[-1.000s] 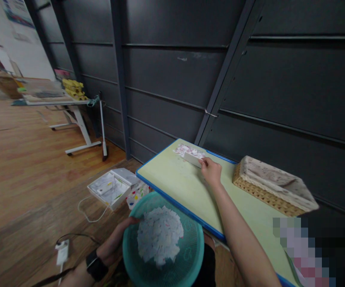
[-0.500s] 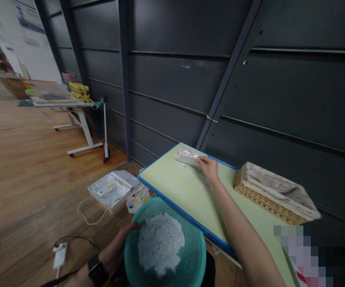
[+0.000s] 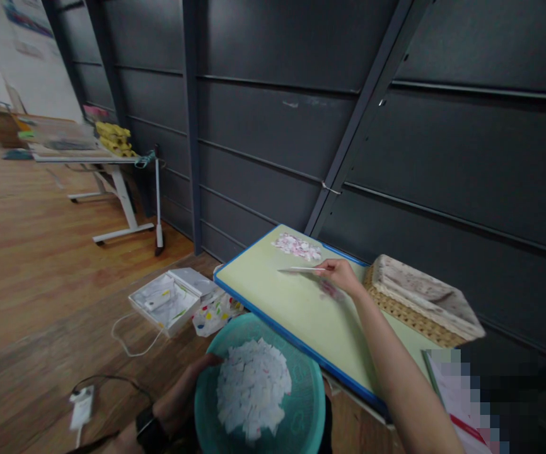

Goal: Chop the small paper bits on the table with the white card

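- Just changed: R grip (image 3: 342,276) has drawn the card (image 3: 296,270) back from the scrap pile (image 3: 296,246) – approx. half a sec ago it stood up against the pile's near edge.
- R grip is closed on the card's right end, thumb & fingers pinching. Card is now nearly edge-on to the cam, a thin pale strip w/ a gap betw. it & the pile.
- Pile now shows whole, loose & spread near the far edge of the counter (image 3: 263,287). My read: prob. betw. strokes, since the card isn't pushing anything at this instant.
- L grip (image 3: 183,394) hasn't left the basin (image 3: 305,372): thumb over the left rim, holding it below the counter's near edge. White scraps (image 3: 254,388) heaped inside look abt. the same as before.
- Hidden: L fingers, behind the basin wall; basin's bottom edge, cut off by the frame. Can't tell what bears its weight.
- Hard to make out: whether the card's lower edge touches the counter; also a blurred pinkish patch (image 3: 330,290) by the R wrist – scraps, stain or reflection, can't say.
- Wicker basket (image 3: 398,309) sits on the counter right of the R forearm; lining hides most of the inside. Papers (image 3: 443,378) at lower right are partly pixelated.
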The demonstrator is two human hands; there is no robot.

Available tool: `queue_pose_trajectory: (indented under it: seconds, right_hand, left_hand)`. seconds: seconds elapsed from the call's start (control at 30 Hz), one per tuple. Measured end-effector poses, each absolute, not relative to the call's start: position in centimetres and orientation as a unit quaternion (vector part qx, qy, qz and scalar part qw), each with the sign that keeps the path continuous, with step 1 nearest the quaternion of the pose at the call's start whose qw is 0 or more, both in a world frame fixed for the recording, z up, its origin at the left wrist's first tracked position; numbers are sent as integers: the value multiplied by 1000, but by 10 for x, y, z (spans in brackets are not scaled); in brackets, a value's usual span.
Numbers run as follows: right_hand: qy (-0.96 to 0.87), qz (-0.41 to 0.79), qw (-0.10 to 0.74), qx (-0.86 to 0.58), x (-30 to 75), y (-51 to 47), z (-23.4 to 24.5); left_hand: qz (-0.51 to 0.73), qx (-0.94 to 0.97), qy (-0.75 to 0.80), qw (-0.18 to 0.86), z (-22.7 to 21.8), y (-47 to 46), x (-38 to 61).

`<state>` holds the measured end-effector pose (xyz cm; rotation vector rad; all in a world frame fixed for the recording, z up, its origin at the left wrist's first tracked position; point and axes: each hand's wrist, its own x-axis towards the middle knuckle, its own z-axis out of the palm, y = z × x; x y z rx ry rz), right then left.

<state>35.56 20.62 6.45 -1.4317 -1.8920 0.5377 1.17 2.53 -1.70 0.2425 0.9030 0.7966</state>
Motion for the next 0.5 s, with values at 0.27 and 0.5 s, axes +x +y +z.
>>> queue_pose_trajectory:
  seconds: [0.27, 0.5]
  right_hand:
    - [-660, 184, 442, -579, 358, 172, 83]
    - [-569, 156, 516, -621, 282, 164, 65]
  left_hand:
    - [370, 103, 421, 822, -15, 20, 23]
    - [428, 96, 441, 783, -14, 15, 33]
